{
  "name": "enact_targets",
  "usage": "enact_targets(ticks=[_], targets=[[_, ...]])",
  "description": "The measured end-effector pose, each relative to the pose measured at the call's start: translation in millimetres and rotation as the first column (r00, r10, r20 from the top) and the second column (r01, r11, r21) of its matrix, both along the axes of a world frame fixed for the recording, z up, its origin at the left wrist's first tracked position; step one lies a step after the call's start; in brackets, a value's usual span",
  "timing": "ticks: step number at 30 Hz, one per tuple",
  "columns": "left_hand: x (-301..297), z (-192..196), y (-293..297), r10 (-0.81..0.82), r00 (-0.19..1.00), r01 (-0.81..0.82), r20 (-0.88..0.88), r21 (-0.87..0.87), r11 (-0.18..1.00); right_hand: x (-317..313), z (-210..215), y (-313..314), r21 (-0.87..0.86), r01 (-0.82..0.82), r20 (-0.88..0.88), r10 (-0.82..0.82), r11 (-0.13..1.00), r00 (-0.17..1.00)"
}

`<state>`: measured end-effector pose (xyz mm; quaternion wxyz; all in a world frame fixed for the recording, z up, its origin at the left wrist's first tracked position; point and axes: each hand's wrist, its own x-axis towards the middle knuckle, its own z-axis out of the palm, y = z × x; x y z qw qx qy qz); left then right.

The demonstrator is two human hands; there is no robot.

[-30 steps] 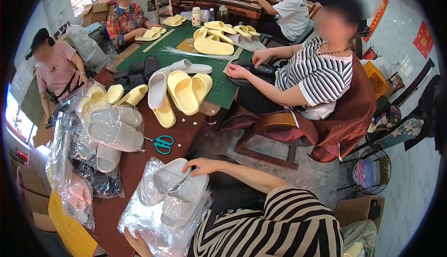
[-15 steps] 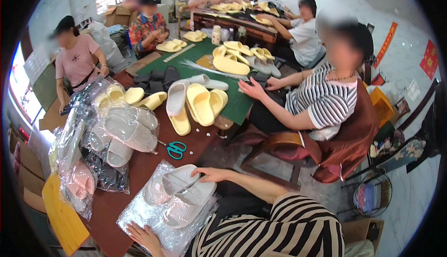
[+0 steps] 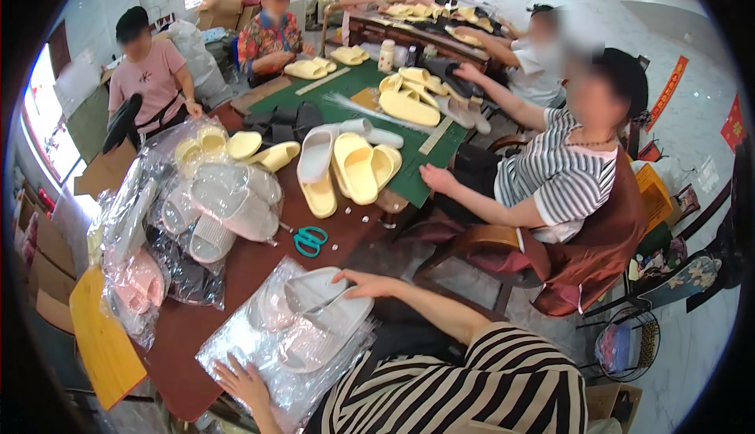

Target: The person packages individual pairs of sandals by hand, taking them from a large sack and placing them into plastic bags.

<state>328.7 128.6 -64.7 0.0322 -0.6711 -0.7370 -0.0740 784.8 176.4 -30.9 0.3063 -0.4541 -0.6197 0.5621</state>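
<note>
A pair of pale grey slippers [image 3: 324, 328] lies side by side on clear plastic bags [image 3: 244, 320] at the table's near edge. My right hand [image 3: 364, 284] is closed at the heel end of the farther slipper, its fingers bent over the rim. A thin strip runs from these fingers toward the slipper's strap; what it is I cannot make out. Flat on the near left corner of the plastic rests my left hand [image 3: 245, 384], fingers spread, holding nothing. Teal-handled scissors [image 3: 310, 241] lie just beyond the plastic.
Bagged grey slippers [image 3: 236, 202] and pink slippers [image 3: 138, 281] pile up at the left. Yellow slippers [image 3: 358, 168] stand beyond the scissors, near a green mat [image 3: 314, 92]. A co-worker in stripes [image 3: 562, 174] sits at the right; a wooden chair [image 3: 472, 257] stands close by.
The view has shifted slightly. Thin loops that stood over the slippers now lie lower near my right hand. The striped co-worker's far hand has reached out to a dark slipper.
</note>
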Motion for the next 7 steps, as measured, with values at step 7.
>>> enact_targets(ticks=[7], targets=[[5,3,2,-0.031,0.999,0.031,0.020,0.005,0.999,11,8,6,-0.095,-0.075,0.070,0.082,0.993,0.994]])
